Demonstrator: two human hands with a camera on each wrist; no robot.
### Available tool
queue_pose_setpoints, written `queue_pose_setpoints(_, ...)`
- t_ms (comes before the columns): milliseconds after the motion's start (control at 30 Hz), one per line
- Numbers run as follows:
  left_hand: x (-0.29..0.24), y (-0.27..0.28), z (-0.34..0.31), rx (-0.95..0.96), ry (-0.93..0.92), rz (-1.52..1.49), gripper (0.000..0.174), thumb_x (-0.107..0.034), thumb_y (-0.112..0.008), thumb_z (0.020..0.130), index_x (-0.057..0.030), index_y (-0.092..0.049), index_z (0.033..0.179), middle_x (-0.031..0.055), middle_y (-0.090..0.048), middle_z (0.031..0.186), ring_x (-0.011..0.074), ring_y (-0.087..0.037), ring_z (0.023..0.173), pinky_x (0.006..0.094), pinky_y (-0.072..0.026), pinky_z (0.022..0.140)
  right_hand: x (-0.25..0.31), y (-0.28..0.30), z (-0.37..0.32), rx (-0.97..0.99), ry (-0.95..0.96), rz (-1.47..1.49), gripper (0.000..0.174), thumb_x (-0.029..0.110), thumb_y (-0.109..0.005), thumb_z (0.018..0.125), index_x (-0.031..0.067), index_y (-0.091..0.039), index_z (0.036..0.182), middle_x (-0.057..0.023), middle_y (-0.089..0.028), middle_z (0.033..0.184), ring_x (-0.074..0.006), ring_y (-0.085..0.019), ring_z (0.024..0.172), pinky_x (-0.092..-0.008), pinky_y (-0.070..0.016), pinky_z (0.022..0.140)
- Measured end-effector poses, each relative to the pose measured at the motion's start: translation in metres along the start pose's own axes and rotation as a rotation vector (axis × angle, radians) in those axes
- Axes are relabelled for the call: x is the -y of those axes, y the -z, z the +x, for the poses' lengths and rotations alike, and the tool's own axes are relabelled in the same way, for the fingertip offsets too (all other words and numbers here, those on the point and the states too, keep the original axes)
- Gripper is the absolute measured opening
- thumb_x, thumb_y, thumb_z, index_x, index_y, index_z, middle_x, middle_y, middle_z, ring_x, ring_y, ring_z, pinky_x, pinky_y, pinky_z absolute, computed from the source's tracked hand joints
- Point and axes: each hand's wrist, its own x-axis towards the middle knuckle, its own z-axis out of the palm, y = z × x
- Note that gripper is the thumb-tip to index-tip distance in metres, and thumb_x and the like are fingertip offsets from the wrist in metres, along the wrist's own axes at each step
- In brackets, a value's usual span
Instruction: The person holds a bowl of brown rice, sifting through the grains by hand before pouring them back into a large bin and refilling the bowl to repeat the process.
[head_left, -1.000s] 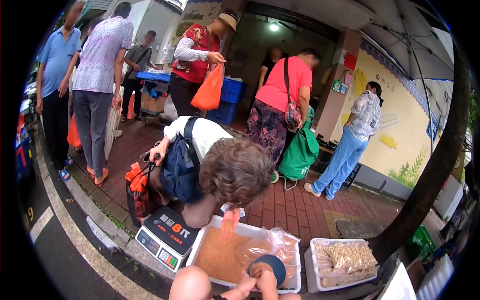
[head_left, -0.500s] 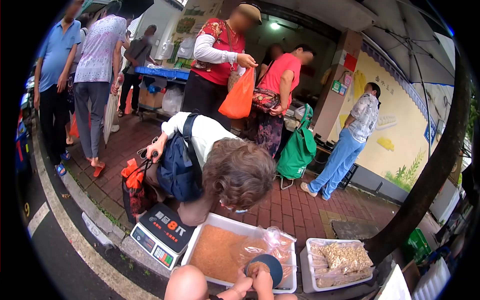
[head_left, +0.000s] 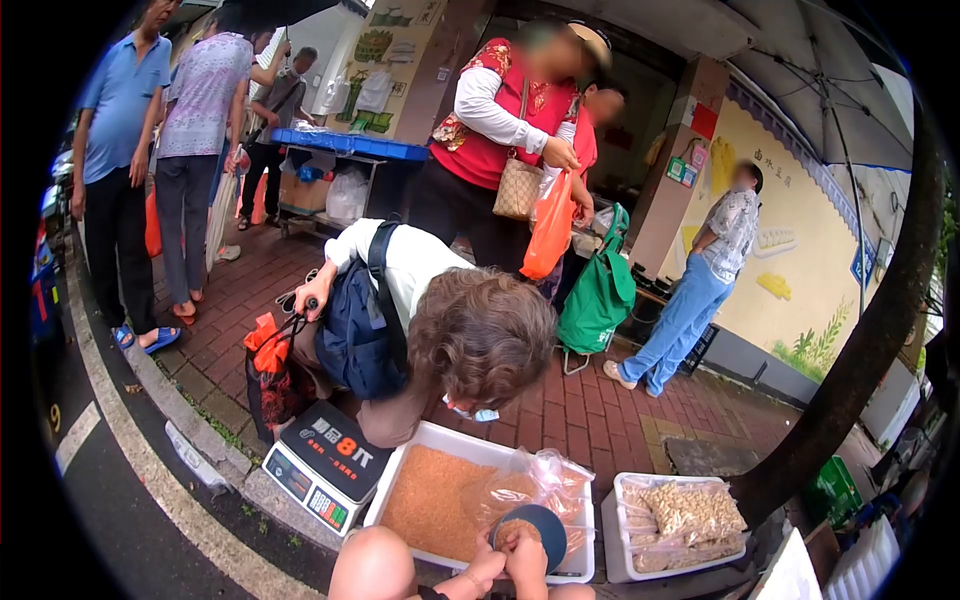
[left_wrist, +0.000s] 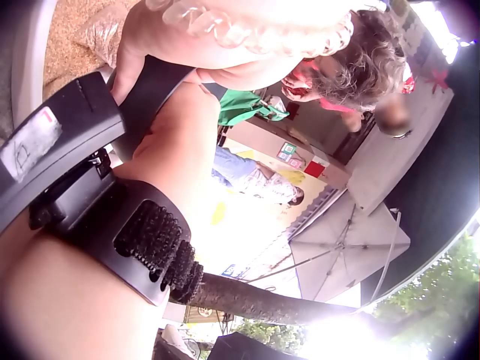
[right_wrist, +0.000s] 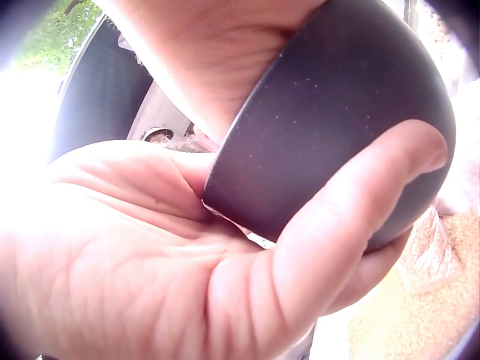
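Observation:
My right hand (head_left: pixel 525 558) grips a dark bowl (head_left: pixel 553 527) over the front of a white tub (head_left: pixel 440 433); in the right wrist view its fingers curl round the outside of the bowl (right_wrist: pixel 322 112). My left hand (head_left: pixel 486 564) is at the bowl's near left edge. From the left wrist, the left hand (left_wrist: pixel 142 45) holds the rim of the bowl (left_wrist: pixel 154 86), though some fingertips are hidden. Brown granules (head_left: pixel 435 495) lie in the tub and inside the bowl. A clear plastic bag (head_left: pixel 545 480) lies in the tub's right side.
A scale (head_left: pixel 330 460) stands left of the tub, a second tub (head_left: pixel 615 560) with bagged pieces to the right. A person in white (head_left: pixel 400 270) bends over the tub, beside a red-and-black bag (head_left: pixel 275 385). Others stand behind, near a green trolley bag (head_left: pixel 597 300) and a tree trunk (head_left: pixel 850 390).
The bending person's hand has left the granules. The person in red with an orange bag has moved right, in front of another person. My hands have stayed at the bowl.

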Motion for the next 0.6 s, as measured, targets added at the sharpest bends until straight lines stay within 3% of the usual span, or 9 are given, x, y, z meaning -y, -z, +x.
queue_pose_setpoints(267, -0.014, 0.002, -0.008, 0.028, 0.064, 0.004, 0.075, 0.008, -0.046, 0.074, -0.0169, -0.017, 0.139, 0.0154, -0.038, 0.131, 0.0315, -0.049, 0.114, 0.049, -0.0559, 0.07, 0.002, -0.002, 0.001, -0.009, 0.046, 0.032, 0.01, 0.008, -0.062, 0.072, 0.0046, -0.059, 0.081, -0.0154, -0.065, 0.073, -0.0347, -0.065, 0.072, -0.0415, -0.0509, 0.065)
queue_pose_setpoints(400, -0.022, 0.003, -0.016, 0.051, 0.142, -0.015, 0.079, 0.009, -0.046, 0.072, -0.0168, -0.015, 0.14, 0.0135, -0.037, 0.133, 0.0318, -0.045, 0.118, 0.0485, -0.056, 0.072, 0.005, 0.005, -0.001, -0.116, 0.162, 0.09, 0.008, 0.003, -0.056, 0.073, 0.0014, -0.055, 0.081, -0.0181, -0.061, 0.073, -0.0378, -0.061, 0.073, -0.0439, -0.048, 0.066)
queue_pose_setpoints(467, -0.018, 0.004, -0.015, 0.045, 0.101, -0.003, 0.083, 0.01, -0.049, 0.07, -0.0185, -0.014, 0.14, 0.0129, -0.039, 0.131, 0.0271, -0.051, 0.111, 0.0435, -0.0568, 0.071, 0.01, 0.011, -0.001, -0.161, 0.211, 0.113, 0.007, 0.001, -0.056, 0.072, 0.0007, -0.054, 0.079, -0.0171, -0.058, 0.072, -0.0359, -0.059, 0.07, -0.0431, -0.0467, 0.065)
queue_pose_setpoints(533, -0.025, 0.002, -0.021, 0.059, 0.12, 0.0, 0.081, 0.009, -0.048, 0.071, -0.0175, -0.015, 0.14, 0.0132, -0.039, 0.13, 0.0254, -0.053, 0.109, 0.0417, -0.0574, 0.071, 0.016, 0.019, -0.004, -0.066, 0.121, 0.133, 0.009, 0.001, -0.056, 0.073, 0.0017, -0.053, 0.081, -0.0172, -0.058, 0.078, -0.0373, -0.058, 0.076, -0.0448, -0.0472, 0.067)
queue_pose_setpoints(600, -0.027, 0.002, -0.022, 0.046, 0.125, 0.007, 0.078, 0.008, -0.047, 0.073, -0.0168, -0.016, 0.139, 0.0129, -0.039, 0.13, 0.0239, -0.053, 0.108, 0.0412, -0.0577, 0.07, 0.023, 0.026, -0.004, -0.093, 0.117, 0.165, 0.008, -0.002, -0.057, 0.071, 0.0005, -0.053, 0.078, -0.016, -0.055, 0.074, -0.0318, -0.057, 0.068, -0.0402, -0.0458, 0.064)
